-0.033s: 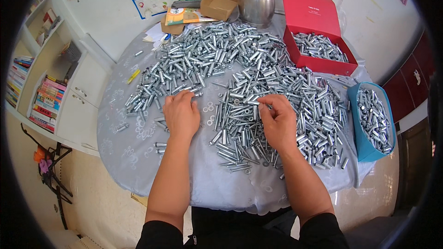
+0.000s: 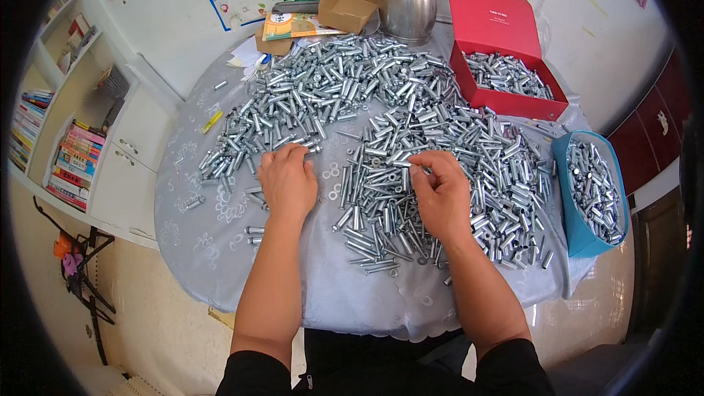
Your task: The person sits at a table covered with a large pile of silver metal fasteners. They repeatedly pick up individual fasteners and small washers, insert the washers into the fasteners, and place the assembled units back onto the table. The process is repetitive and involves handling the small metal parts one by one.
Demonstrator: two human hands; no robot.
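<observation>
My left hand (image 2: 288,182) rests at the near edge of a heap of silver expansion bolts (image 2: 293,95), its fingers curled down and close together. Just right of its fingertips a bolt (image 2: 314,150) sticks out; the fingertips themselves are partly hidden. Over a second heap of loose bolts and sleeves (image 2: 374,213), my right hand (image 2: 445,194) has thumb and forefinger pinched together. A short silver sleeve (image 2: 401,163) lies at that pinch. Between the hands are several small washers (image 2: 334,182) on the grey tablecloth (image 2: 330,271).
At the back right stands an open red box (image 2: 506,105) of metal parts, with a blue bin (image 2: 579,220) of more parts nearer. A steel canister (image 2: 408,11), a cardboard box (image 2: 350,6) and a yellow marker (image 2: 212,122) are also there. A bookshelf (image 2: 110,169) stands left.
</observation>
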